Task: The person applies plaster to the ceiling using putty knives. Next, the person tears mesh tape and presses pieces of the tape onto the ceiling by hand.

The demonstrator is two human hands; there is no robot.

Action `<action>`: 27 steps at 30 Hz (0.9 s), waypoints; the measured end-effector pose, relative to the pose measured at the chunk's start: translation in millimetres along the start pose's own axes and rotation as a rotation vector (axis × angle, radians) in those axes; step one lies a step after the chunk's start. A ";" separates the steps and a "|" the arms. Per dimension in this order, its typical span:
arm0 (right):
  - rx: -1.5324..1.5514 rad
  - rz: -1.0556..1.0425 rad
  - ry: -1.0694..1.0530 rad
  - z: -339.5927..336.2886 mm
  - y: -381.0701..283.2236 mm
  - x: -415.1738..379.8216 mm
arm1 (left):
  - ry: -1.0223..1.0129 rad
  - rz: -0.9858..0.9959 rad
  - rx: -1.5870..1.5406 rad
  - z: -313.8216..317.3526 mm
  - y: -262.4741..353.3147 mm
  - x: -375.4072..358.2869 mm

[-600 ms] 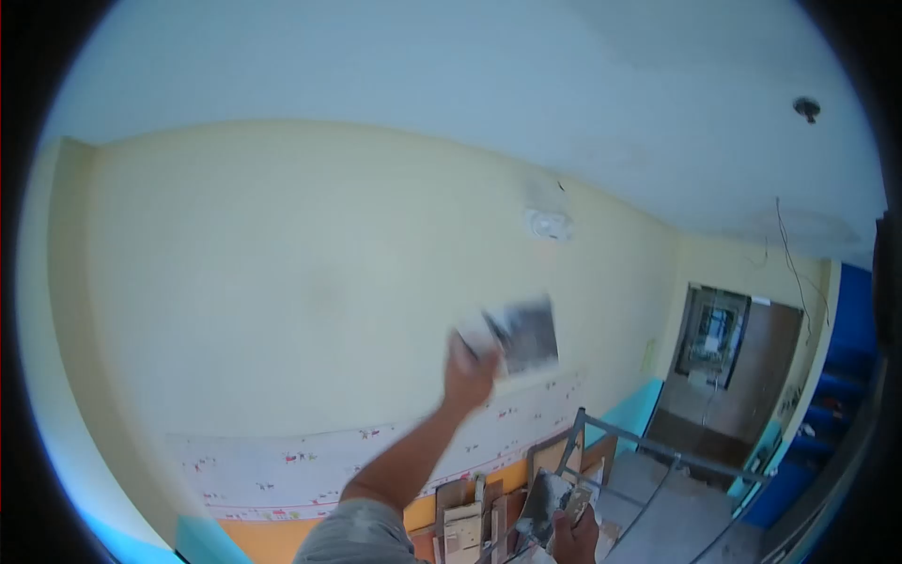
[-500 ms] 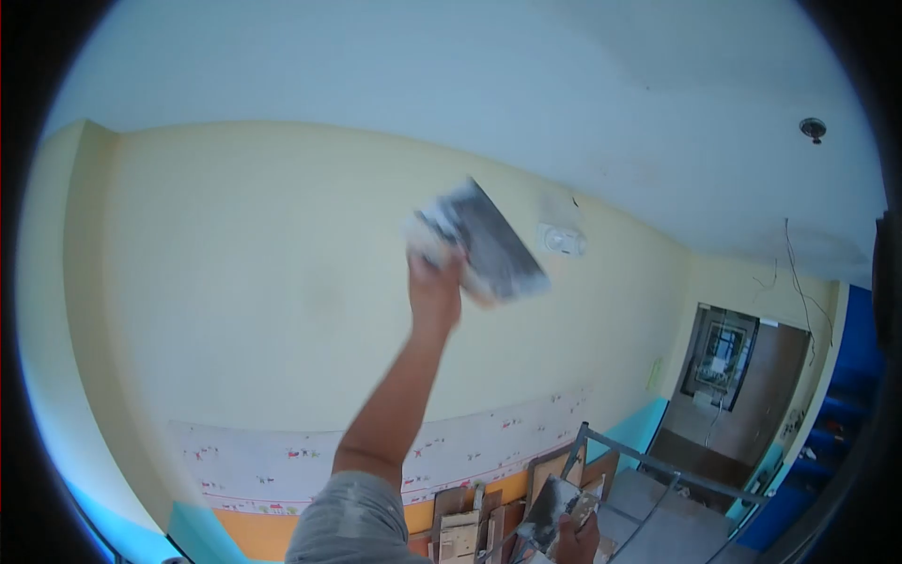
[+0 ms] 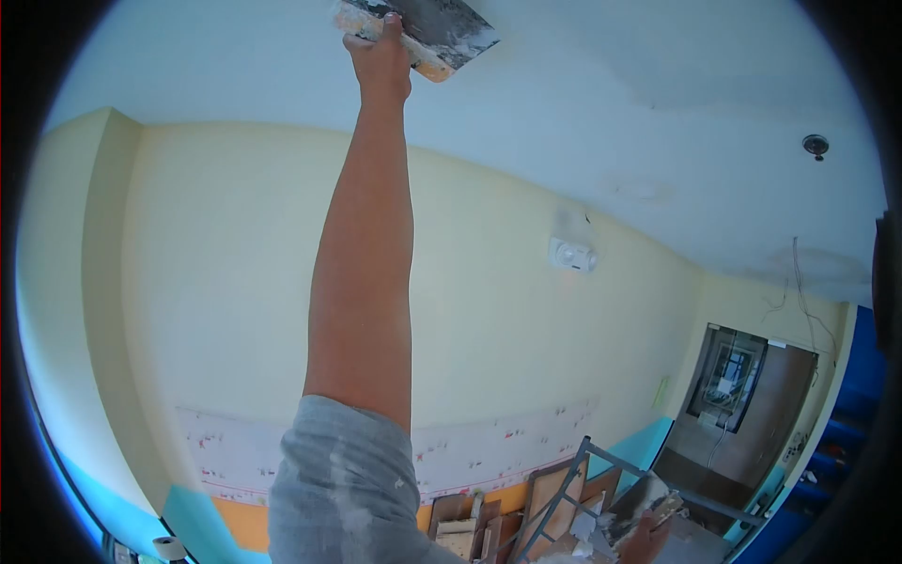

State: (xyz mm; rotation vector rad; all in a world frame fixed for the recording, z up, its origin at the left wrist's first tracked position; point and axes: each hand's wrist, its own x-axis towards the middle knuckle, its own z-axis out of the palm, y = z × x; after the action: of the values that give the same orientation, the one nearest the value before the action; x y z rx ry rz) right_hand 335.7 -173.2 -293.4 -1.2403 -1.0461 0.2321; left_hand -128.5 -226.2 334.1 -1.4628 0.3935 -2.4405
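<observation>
High at the top of the view, my left hand (image 3: pixel 381 70) is closed around a wide putty knife (image 3: pixel 442 28) with a dark, smeared metal blade. White putty coats the part around the grip, and the blade overlaps the white ceiling (image 3: pixel 601 85) in this view. The upper edge of the tool is cut off by the frame. Down at the lower right, my right hand (image 3: pixel 646 540) grips a second putty knife (image 3: pixel 669 509) by its pale, crusted handle. Its grey blade leans up and left, smeared with putty.
Beside my right hand stands a grey metal frame (image 3: pixel 568 493), with wooden boards (image 3: pixel 545 498) leaning behind it. A white fixture (image 3: pixel 573 256) sits high on the yellow wall (image 3: pixel 235 273). Wires (image 3: pixel 799 282) hang near the doorway (image 3: pixel 733 404); a round fitting (image 3: pixel 816 146) is on the ceiling.
My left hand has risen with its putty knife from in front of the wall to the ceiling. My right hand has shifted right with the other putty knife. The view has tilted slightly.
</observation>
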 end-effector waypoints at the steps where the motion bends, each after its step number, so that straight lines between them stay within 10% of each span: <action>1: 0.037 -0.020 0.018 -6.1 -2.2 0.6 | -0.011 0.010 0.017 -0.2 0.3 3.0; 11: -0.022 0.201 -0.149 21.0 -17.9 -29.1 | 0.217 -0.113 0.277 6.2 10.2 1.9; 17: 0.234 -0.196 -0.107 37.4 14.5 -34.2 | 0.133 0.115 0.398 -9.3 0.7 -14.8; 27: 0.014 -0.102 -0.106 49.5 58.2 -38.8 | 0.237 0.049 0.413 -17.3 2.7 15.7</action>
State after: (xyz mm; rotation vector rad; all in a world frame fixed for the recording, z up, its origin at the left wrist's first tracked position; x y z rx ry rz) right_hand 299.2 -144.7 -365.5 -1.1685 -1.1938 0.2286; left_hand -150.7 -232.7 338.0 -0.9880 -0.0339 -2.4703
